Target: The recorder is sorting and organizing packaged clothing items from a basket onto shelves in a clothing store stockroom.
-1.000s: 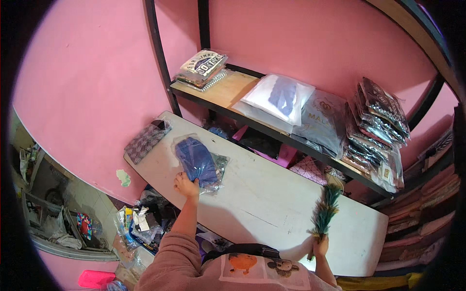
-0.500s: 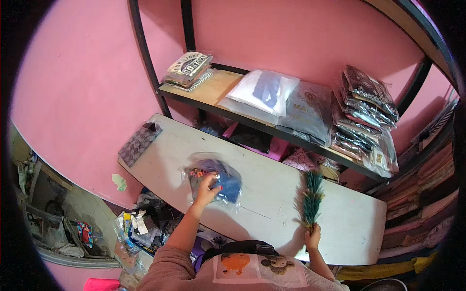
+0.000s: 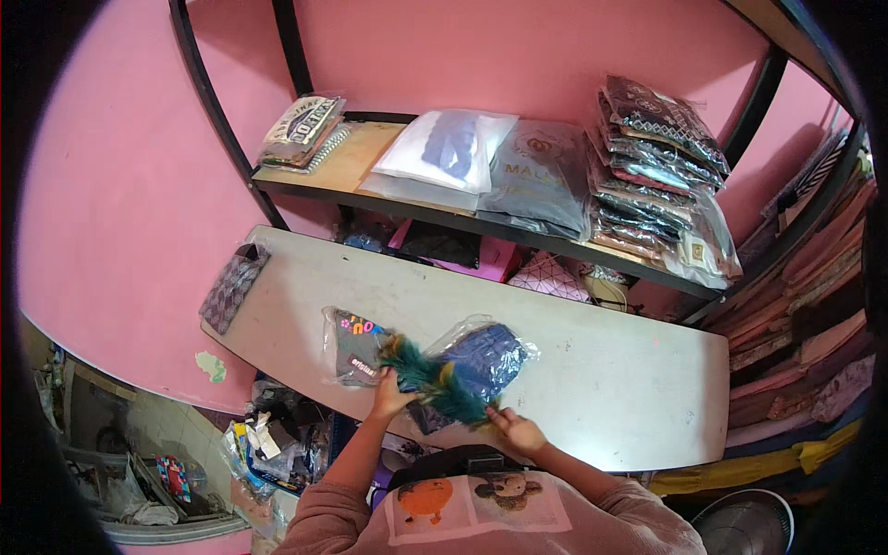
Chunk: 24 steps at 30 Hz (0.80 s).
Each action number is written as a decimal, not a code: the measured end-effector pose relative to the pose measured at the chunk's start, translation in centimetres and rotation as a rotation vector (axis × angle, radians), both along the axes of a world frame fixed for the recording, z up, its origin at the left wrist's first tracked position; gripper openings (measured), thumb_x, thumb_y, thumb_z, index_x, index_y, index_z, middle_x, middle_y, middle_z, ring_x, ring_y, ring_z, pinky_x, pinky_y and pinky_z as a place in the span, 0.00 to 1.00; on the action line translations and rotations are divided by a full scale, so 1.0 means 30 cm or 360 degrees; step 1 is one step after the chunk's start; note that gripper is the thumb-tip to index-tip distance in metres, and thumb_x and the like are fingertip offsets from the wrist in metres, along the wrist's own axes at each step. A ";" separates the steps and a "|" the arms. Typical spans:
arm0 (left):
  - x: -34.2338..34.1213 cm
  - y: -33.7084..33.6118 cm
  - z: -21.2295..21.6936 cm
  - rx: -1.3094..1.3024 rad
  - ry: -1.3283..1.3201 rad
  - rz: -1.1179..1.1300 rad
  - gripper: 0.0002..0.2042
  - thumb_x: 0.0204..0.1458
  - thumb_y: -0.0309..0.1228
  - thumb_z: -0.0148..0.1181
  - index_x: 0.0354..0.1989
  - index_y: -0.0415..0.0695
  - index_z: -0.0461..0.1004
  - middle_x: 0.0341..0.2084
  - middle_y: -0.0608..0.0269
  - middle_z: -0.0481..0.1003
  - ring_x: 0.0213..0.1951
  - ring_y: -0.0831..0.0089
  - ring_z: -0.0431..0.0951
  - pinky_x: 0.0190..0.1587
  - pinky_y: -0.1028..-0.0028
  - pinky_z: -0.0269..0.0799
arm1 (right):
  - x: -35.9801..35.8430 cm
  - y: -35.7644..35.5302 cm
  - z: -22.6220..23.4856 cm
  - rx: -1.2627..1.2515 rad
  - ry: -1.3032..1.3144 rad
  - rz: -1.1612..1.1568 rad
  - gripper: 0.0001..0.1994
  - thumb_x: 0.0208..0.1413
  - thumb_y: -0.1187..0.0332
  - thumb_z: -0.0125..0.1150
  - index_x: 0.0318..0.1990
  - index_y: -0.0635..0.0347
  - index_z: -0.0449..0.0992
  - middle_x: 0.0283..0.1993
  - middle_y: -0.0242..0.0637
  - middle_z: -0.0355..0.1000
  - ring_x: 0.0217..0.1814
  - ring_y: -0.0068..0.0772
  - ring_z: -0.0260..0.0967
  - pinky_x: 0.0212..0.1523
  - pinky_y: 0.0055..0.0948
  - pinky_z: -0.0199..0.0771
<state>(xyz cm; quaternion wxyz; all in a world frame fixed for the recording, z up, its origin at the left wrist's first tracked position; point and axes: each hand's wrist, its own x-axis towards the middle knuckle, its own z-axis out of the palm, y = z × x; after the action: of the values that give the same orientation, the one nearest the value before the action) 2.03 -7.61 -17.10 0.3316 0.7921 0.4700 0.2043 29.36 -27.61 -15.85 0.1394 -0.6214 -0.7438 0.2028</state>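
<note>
A feather duster [image 3: 455, 393] with green feathers and yellow-brown tips slants across the table's near middle. Its handle end is in my closed right hand [image 3: 520, 433]. At the other end my left hand [image 3: 391, 398] has its fingers bent, beside the duster's tip and the lower corner of a grey garment in a clear bag [image 3: 354, 347] with bright lettering. Feathers partly cover those fingers, so what they grip is not clear. Partly under the duster lies a blue garment in a clear bag [image 3: 495, 356]. A dark patch shows beneath the feathers near my left hand.
On the white table [image 3: 610, 379], a patterned packet [image 3: 236, 287] lies at the left end. Behind, a black-framed shelf [image 3: 365, 196] bears bagged clothes, with a tall stack [image 3: 652, 176] at right. Folded fabrics [image 3: 786, 361] fill the right side; bags clutter the floor at left.
My right hand has brought the duster from the right over to the middle and tilted it flat. The blue packet now lies apart from the grey one. The view has shifted.
</note>
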 end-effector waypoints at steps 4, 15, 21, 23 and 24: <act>-0.018 -0.006 0.006 0.0069 0.0115 0.0079 0.30 0.26 0.30 0.70 0.45 0.44 0.68 0.41 0.50 0.67 0.43 0.52 0.70 0.45 0.61 0.67 | 0.110 -0.012 0.014 -0.0013 -0.0153 -0.0572 0.23 0.53 0.68 0.48 0.59 0.52 0.61 0.41 0.50 0.64 0.33 0.52 0.70 0.33 0.44 0.73; 0.155 0.056 0.135 -0.0114 0.0906 -0.0252 0.33 0.29 0.45 0.69 0.47 0.40 0.70 0.43 0.43 0.70 0.45 0.54 0.73 0.47 0.65 0.69 | 0.291 -0.113 0.038 0.0263 0.0035 -0.1341 0.24 0.52 0.70 0.48 0.59 0.55 0.60 0.44 0.51 0.63 0.35 0.57 0.68 0.32 0.46 0.71; 0.248 0.116 0.004 -0.0301 0.0206 -0.0163 0.34 0.29 0.44 0.70 0.47 0.38 0.70 0.39 0.45 0.74 0.43 0.56 0.74 0.48 0.66 0.68 | 0.180 -0.204 0.080 0.0001 -0.0006 -0.0302 0.27 0.49 0.71 0.50 0.60 0.50 0.59 0.41 0.47 0.64 0.33 0.53 0.69 0.32 0.43 0.72; 0.266 0.154 -0.014 -0.0361 0.0372 -0.0249 0.32 0.29 0.44 0.70 0.44 0.38 0.71 0.38 0.45 0.75 0.42 0.56 0.75 0.47 0.66 0.68 | 0.167 -0.196 0.075 -0.0080 -0.0048 -0.0476 0.26 0.49 0.70 0.50 0.59 0.50 0.59 0.41 0.47 0.64 0.33 0.53 0.69 0.32 0.44 0.72; 0.264 0.177 -0.028 -0.0420 0.0543 -0.0297 0.31 0.28 0.45 0.71 0.42 0.38 0.73 0.37 0.45 0.75 0.42 0.57 0.75 0.45 0.67 0.69 | 0.166 -0.195 0.071 -0.0162 -0.0079 -0.0613 0.25 0.50 0.70 0.49 0.59 0.49 0.60 0.41 0.47 0.64 0.34 0.54 0.69 0.33 0.44 0.73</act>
<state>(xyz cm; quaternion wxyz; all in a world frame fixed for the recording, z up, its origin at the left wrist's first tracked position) 9.96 -2.32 -17.96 0.3654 0.8050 0.4666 -0.0274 34.34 -33.47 -13.71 0.1257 -0.7633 -0.6032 0.1942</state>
